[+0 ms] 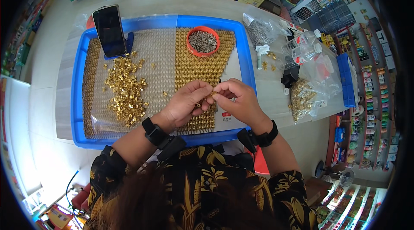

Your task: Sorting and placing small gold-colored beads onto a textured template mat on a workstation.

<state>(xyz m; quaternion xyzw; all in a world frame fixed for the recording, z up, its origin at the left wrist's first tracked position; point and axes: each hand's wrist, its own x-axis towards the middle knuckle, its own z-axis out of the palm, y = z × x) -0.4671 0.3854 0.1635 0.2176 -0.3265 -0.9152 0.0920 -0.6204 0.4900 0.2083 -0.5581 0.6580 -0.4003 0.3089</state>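
My left hand [186, 102] and my right hand [238, 100] meet fingertip to fingertip over the blue tray [246, 53]. Between the fingertips they pinch a small gold-coloured metal piece [211, 95]; which hand holds which part is hard to tell. Under the hands lie rows of assembled gold pieces [202, 68]. A loose heap of gold pieces [126, 89] lies on a clear sheet to the left. An orange bowl of small grey screws [203, 41] stands at the tray's far side.
A dark phone [109, 30] leans on a blue stand at the tray's far left. To the right are clear bags of screws [260, 31] and gold pieces [302, 98], two plastic bottles [303, 48] and a blue lid [346, 79]. Boxes line the far edge.
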